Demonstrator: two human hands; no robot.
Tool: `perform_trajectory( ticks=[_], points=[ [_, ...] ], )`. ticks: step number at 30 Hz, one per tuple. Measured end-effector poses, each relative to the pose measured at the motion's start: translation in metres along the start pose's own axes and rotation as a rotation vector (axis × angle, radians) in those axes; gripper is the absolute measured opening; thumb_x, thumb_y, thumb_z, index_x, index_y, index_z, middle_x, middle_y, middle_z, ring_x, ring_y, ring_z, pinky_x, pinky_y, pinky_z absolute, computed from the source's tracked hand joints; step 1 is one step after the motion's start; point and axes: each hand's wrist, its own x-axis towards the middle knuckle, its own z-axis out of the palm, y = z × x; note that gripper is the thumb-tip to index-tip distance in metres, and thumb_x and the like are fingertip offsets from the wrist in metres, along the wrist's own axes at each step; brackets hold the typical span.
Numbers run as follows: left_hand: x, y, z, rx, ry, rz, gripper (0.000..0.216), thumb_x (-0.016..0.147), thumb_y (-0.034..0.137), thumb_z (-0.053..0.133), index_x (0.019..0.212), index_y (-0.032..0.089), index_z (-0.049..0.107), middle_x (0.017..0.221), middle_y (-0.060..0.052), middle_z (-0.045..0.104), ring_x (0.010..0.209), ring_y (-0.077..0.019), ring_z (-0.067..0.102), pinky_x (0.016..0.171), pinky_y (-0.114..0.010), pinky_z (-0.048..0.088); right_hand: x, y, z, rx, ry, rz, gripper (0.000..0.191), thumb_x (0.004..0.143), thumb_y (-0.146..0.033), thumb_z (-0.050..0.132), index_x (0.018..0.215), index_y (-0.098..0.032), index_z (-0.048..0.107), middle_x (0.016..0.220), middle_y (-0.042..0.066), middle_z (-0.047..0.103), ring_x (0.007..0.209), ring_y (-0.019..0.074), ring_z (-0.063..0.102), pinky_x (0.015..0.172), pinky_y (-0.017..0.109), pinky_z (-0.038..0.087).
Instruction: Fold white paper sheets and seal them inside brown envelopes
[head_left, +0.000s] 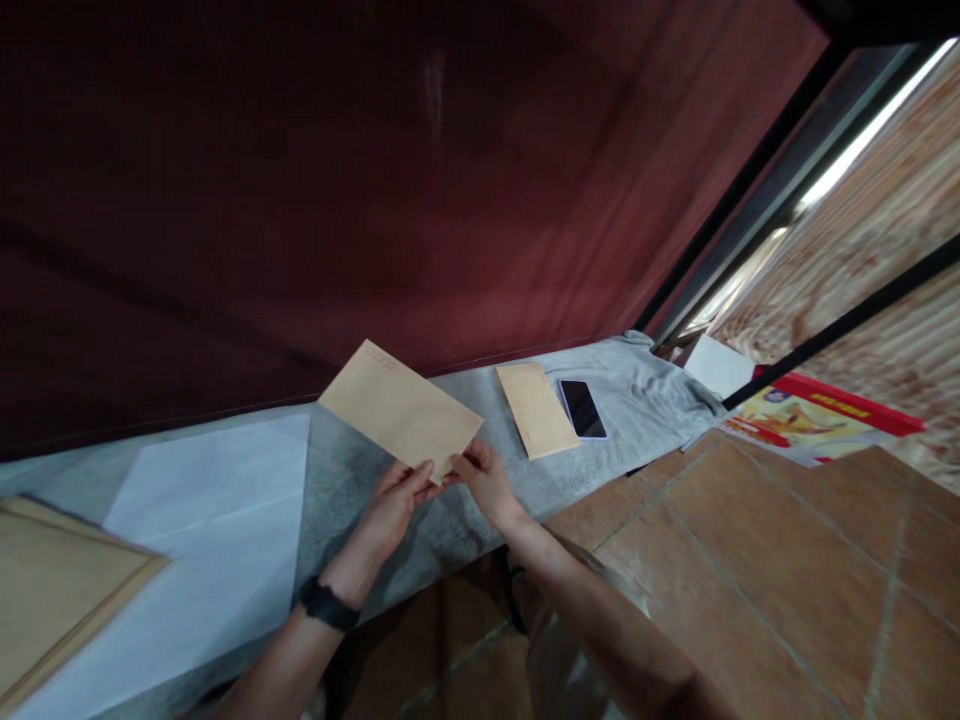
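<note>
A tan paper envelope [401, 405] with faint red print along one short edge is held up at a slant over the grey cloth. My left hand [399, 500] pinches its near long edge, thumb on top; a dark watch band circles that wrist. At the near right corner, my right hand [484, 478] grips the envelope between thumb and fingers. Some fingers of both hands are hidden beneath the paper. To the right, another tan envelope [536, 410] lies on the cloth beside a dark-screened phone [583, 410].
The long table carries a grey cloth [637, 385]. White paper [225, 510] lies at left, with large tan envelopes [52, 590] partly over it. A dark red curtain [375, 200] hangs behind. A red and yellow box [817, 415] and a white box [716, 367] stand beyond the right end.
</note>
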Motion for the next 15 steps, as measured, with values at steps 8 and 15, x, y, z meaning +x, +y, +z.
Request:
perform_trajectory(
  ticks=[8,15],
  points=[
    [0.001,0.001,-0.014,0.129,-0.034,-0.063,0.052,0.066,0.041,0.087,0.108,0.015,0.07,0.092,-0.008,0.078,0.068,-0.0188,0.072,0.059,-0.026,0.049,0.012,-0.006,-0.02,-0.045,0.139,0.029,0.021,0.073,-0.037,0.07,0.083,-0.022,0.059,0.07,-0.004,0.065,0.064,0.0146,0.066,0.062,0.028,0.062],
    [0.001,0.002,-0.025,0.241,0.059,-0.028,0.044,0.066,0.034,0.08,0.104,0.017,0.065,0.082,-0.003,0.075,0.062,-0.0156,0.069,0.054,-0.023,0.046,0.018,-0.006,-0.031,-0.122,0.097,0.114,0.016,0.075,-0.028,0.072,0.081,-0.019,0.06,0.068,-0.003,0.066,0.06,0.0134,0.066,0.061,0.027,0.061]
  ],
)
